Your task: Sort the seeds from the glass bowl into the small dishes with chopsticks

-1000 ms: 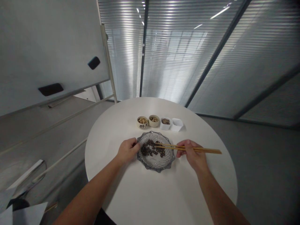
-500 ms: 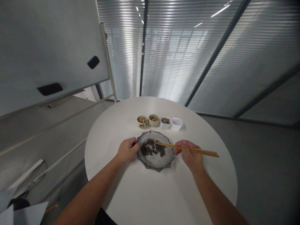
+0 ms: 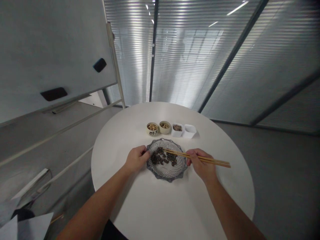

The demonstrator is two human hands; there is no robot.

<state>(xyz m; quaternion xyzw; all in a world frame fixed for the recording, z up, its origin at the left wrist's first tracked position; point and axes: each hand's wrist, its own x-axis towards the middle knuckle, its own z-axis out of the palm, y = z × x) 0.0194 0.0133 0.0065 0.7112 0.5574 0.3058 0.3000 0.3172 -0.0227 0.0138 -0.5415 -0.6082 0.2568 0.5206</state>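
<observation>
A scalloped glass bowl [image 3: 166, 173] holds small dark brown pieces [image 3: 160, 156], mostly in its left and upper part. My left hand [image 3: 136, 158] pinches the bowl's left rim. In my right hand [image 3: 202, 163], at the bowl's right side, is a pair of wooden chopsticks [image 3: 212, 161]. Their tips reach over the dark pieces near the bowl's middle; whether a piece is between them is too small to tell. Behind the bowl stand two round cream cups [image 3: 152, 132] [image 3: 164, 131] with light nut-like pieces, a square white dish [image 3: 177, 134] with small brownish bits, and another white dish [image 3: 190, 131] with nothing visible inside.
The round white table [image 3: 155, 203] carries all of these. A whiteboard on a frame [image 3: 75, 43] stands at the left, with two dark erasers [image 3: 100, 65] [image 3: 53, 94] on it. Ribbed glass panels [image 3: 180, 66] rise behind the table. Papers [image 3: 32, 230] lie at the lower left.
The chopsticks have shifted slightly left and their tips a little upward, with small finger movement in my right hand. My left hand stays at the rim. The whole view has shifted slightly.
</observation>
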